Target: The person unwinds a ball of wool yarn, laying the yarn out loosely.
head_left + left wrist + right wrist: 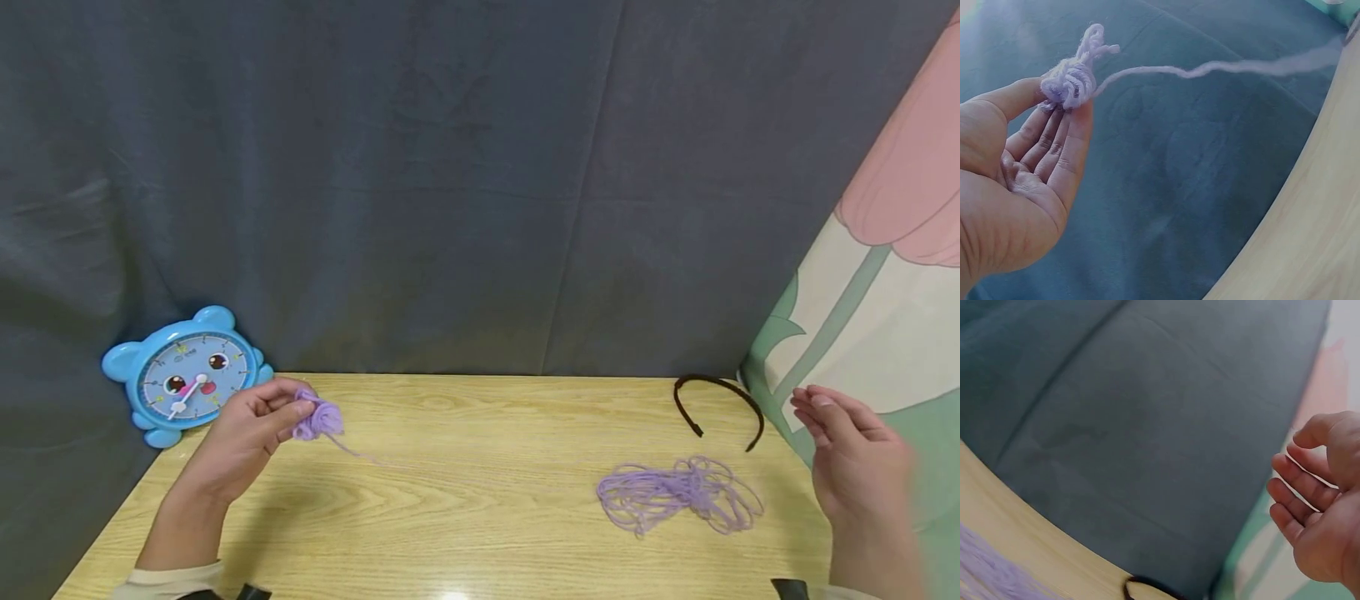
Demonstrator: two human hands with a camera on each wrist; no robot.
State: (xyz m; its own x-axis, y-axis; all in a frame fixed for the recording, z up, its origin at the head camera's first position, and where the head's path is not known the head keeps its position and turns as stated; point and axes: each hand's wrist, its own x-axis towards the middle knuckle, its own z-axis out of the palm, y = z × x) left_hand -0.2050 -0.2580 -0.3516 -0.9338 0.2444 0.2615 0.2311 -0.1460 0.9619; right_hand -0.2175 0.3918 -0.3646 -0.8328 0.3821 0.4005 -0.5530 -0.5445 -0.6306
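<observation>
My left hand (251, 429) pinches a small wound bundle of purple yarn (318, 417) between thumb and fingers, above the left side of the table. From that bundle a single strand (1179, 70) runs off to the right and blurs; its far end I cannot make out. On the right of the table lies a loose, looped heap of purple yarn (678, 493). Beyond the heap, at the right edge, my right hand (858, 458) is raised in the air. Its fingers (1300, 487) are loosely bent, and nothing shows between them in the right wrist view.
A blue animal-shaped clock (193, 379) leans at the table's back left. A black headband (720, 381) lies at the back right corner. Behind the wooden table (480, 425) hangs a dark curtain (450, 192), with a flower-printed cloth (900, 333) on the right.
</observation>
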